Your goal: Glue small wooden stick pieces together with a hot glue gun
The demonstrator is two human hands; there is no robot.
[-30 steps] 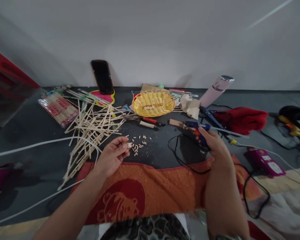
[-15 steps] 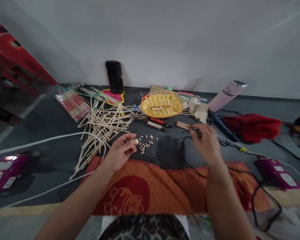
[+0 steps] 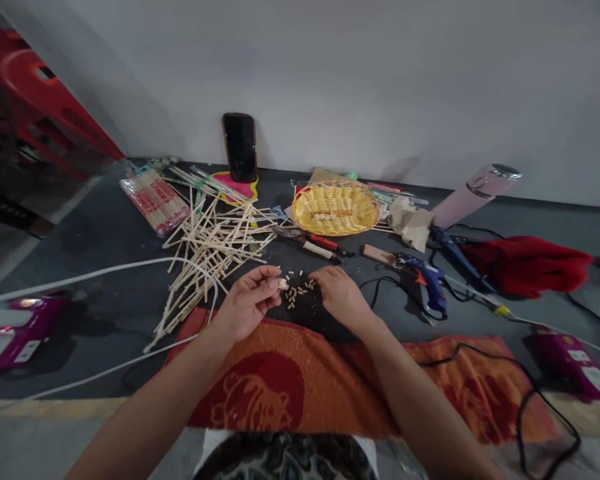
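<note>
Pinched in the fingertips of my left hand [image 3: 253, 297] is a small pale cluster of short wooden stick pieces [image 3: 283, 284]. My right hand [image 3: 343, 293] is low over the dark tabletop, fingers drawn together at the edge of several loose cut stick pieces [image 3: 293, 293]. Whatever its fingertips grip is too small to make out. A blue hot glue gun [image 3: 434, 288] lies to the right, its front end by a small wooden block [image 3: 380, 255]. Behind the pieces are pliers with red and pale handles [image 3: 323, 248].
Long wooden sticks [image 3: 205, 247] lie heaped at left, near a wrapped stick pack [image 3: 155, 203]. A yellow wicker basket [image 3: 350, 207] holds small pieces. A phone [image 3: 240, 147] leans on the wall. A pink flask [image 3: 475, 193], red cloth [image 3: 530, 263], cables and orange towel [image 3: 330, 373] surround the workspace.
My right hand has let go of the glue gun and moved left to the loose stick pieces. My left hand still holds the cluster. The view has shifted slightly.
</note>
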